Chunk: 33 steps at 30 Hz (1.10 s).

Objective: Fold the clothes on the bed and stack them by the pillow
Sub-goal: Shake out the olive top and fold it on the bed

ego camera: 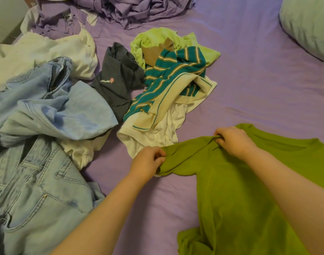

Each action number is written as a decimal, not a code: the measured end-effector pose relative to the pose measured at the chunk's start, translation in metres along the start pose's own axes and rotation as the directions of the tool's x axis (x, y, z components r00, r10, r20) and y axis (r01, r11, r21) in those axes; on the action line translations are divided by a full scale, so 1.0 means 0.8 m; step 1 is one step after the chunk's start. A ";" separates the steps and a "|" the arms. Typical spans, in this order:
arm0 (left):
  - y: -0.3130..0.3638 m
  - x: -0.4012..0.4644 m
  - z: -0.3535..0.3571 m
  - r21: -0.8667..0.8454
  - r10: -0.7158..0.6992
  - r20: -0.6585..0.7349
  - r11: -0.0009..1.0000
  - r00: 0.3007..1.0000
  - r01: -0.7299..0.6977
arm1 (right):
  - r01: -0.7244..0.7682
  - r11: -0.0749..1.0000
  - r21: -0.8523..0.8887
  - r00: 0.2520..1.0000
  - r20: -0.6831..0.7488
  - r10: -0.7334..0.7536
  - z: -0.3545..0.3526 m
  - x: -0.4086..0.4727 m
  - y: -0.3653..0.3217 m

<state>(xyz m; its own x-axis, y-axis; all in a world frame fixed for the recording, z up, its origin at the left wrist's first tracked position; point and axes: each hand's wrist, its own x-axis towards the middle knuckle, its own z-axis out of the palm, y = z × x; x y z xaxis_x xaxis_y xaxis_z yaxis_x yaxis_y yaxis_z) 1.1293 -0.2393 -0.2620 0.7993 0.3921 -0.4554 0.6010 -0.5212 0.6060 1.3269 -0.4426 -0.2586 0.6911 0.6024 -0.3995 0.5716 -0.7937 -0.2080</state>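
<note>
Bedroom at home — I'm leaning over a bed (249,80) in a purple sheet. Pale green pillow (310,26) at two o'clock, bunched purple bedding (120,10) at twelve, unsorted laundry — jeans (38,172), shirts — at nine.

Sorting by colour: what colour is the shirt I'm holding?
Olive green, plain, on the shirt seen from the head view.

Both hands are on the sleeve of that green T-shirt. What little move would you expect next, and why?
Probably pulling the sleeve flat and folding it inward. The left hand pinches the sleeve's end, the right hand grips near the shoulder, and the green T-shirt already lies spread on the bed, still unfolded.
</note>
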 end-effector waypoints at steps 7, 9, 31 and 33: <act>0.010 0.000 -0.003 0.128 -0.006 0.086 0.992 0.996 -0.005 | -0.025 0.996 0.088 1.000 0.014 0.024 -0.001 -0.003 -0.002; 0.013 0.004 -0.026 -0.077 -0.013 0.108 0.997 0.994 0.021 | -0.059 0.975 0.212 0.998 0.028 0.054 -0.007 -0.002 -0.001; 0.050 0.067 -0.096 0.274 0.102 -0.265 0.961 0.959 -0.026 | -0.042 0.962 0.270 0.995 -0.074 0.065 -0.020 0.024 -0.006; 0.047 0.072 -0.100 0.373 0.130 -0.285 0.928 0.950 -0.014 | -0.049 0.959 0.279 0.991 -0.107 0.082 -0.014 0.033 -0.012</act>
<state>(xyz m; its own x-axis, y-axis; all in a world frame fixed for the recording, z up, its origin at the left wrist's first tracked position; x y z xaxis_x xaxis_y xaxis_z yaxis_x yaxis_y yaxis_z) 1.1974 -0.1756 -0.2134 0.8368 0.5212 -0.1677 0.5461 -0.7719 0.3256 1.3444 -0.4185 -0.2572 0.7791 0.5406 -0.3175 0.3903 -0.8145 -0.4292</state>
